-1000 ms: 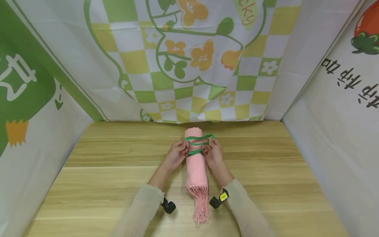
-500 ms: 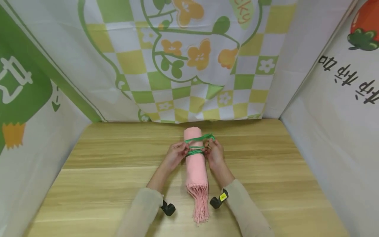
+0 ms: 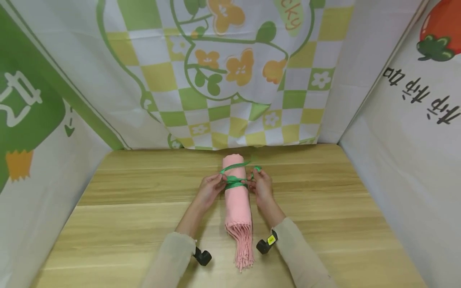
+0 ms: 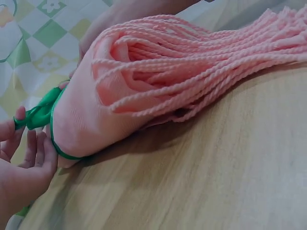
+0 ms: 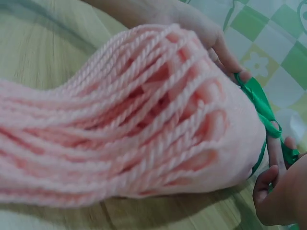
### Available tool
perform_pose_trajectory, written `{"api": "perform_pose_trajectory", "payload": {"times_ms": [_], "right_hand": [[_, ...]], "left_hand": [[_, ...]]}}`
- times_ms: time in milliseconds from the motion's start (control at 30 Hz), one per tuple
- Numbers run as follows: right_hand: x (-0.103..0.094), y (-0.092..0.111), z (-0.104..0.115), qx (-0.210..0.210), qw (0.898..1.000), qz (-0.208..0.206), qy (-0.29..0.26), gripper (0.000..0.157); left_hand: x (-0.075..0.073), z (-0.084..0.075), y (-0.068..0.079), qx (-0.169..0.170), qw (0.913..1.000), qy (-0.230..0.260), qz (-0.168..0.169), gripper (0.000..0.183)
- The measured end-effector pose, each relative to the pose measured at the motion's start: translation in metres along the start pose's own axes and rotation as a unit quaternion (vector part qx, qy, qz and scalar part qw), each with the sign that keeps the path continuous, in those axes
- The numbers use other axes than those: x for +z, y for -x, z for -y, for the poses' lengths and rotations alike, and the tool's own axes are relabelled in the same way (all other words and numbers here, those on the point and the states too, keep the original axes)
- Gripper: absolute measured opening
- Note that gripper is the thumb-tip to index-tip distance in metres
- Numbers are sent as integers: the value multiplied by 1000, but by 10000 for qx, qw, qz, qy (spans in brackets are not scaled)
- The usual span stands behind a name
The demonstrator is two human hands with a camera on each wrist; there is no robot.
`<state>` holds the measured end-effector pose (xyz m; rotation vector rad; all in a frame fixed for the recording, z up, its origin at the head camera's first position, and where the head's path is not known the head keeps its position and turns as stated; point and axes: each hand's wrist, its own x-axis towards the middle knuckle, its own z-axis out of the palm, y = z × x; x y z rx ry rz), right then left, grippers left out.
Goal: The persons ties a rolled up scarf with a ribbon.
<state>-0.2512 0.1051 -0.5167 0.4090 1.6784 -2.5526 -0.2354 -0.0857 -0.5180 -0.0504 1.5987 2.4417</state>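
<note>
A rolled pink scarf (image 3: 237, 206) lies lengthwise on the table, its twisted fringe (image 3: 244, 248) toward me. Round its upper part runs a green ribbon (image 3: 235, 184), crossed on top of the roll. My left hand (image 3: 210, 190) is at the roll's left side and pinches the ribbon between thumb and finger, as the left wrist view shows with the ribbon (image 4: 44, 112) drawn taut. On the right side, my right hand (image 3: 263, 188) pinches a green end by its fingertips. In the right wrist view, a finger of the right hand (image 5: 283, 187) touches the ribbon's crossing (image 5: 272, 128).
The wooden table (image 3: 126, 224) extends to both sides. A checked, flowered cloth (image 3: 216, 80) hangs along its back edge, with printed white walls at left and right. A black wrist camera (image 3: 266, 243) sits on the right sleeve.
The ribbon loops have drawn closer together and tightened on the scarf. An upper strand that spanned both hands has come away from the right hand. The left hand has shifted slightly left.
</note>
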Motion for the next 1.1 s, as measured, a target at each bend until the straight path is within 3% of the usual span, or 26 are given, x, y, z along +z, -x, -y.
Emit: {"api": "perform_pose_trajectory", "payload": {"times_ms": [200,333,533,700,900,1100], "right_hand": [[-16,-6,3,-271,9954,-251,880,32],[-35,-9,8,-290,9911,-489,1203,31],[-60,-13,22,-169,9880,-836,1288,29],[-76,-11,30,-121,9887,-1115,990,29],[-84,-7,37,-46,9875,-1415,697,31],[-87,-6,40,-235,9827,-1723,633,30]], "left_hand": [[-13,1,2,-180,9982,-123,-557,32],[-25,-2,6,-257,9966,-314,-722,27],[-44,-8,17,-337,9954,-509,-738,25],[-49,-11,27,-482,9951,-434,-744,28],[-46,-18,29,-505,9921,143,-1139,33],[-46,-24,31,-327,9771,942,-1880,24]]}}
